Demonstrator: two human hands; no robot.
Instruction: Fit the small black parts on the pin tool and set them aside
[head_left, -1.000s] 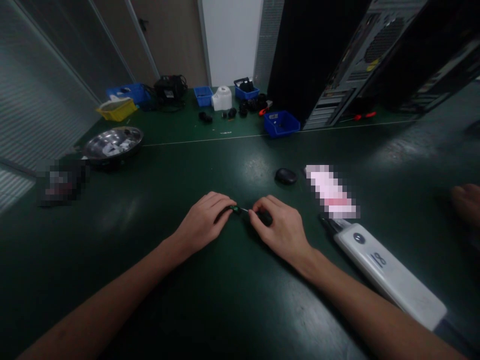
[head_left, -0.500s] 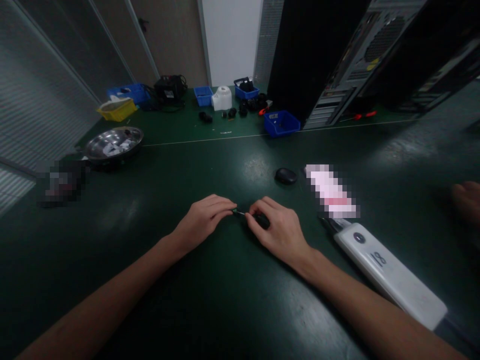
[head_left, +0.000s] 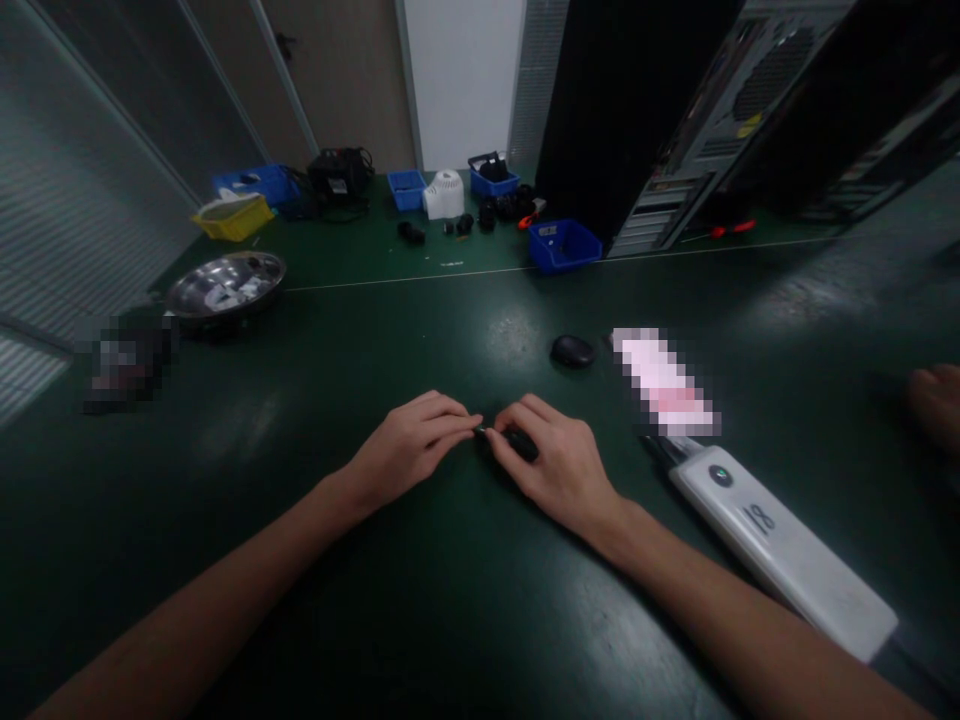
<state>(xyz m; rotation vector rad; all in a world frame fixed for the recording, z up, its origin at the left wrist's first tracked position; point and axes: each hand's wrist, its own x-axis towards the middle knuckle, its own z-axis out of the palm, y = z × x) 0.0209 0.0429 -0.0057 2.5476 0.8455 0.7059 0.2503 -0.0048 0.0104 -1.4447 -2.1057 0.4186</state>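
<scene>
My right hand [head_left: 555,455] is closed around the black handle of a screwdriver [head_left: 523,444], whose thin shaft points left. Facing it, my left hand [head_left: 416,435] has its thumb and fingertips pinched together at the shaft's end. Whatever small piece sits in that pinch is covered by the fingers. Both hands rest low over the green table [head_left: 465,570], fingertips almost touching. Beyond my right hand lies a black computer mouse [head_left: 572,351].
A white power strip [head_left: 787,555] marked 18 and a blurred-out phone-like slab [head_left: 664,385] lie to the right. Blue bins [head_left: 564,247], a white housing [head_left: 445,195] and a metal bowl [head_left: 226,285] stand farther back. Another person's hand [head_left: 936,400] shows at the right edge.
My left hand has shifted slightly right, and its fingertips have closed over the small green piece seen earlier. My right hand moved slightly left with the screwdriver, and less of the shaft shows.
</scene>
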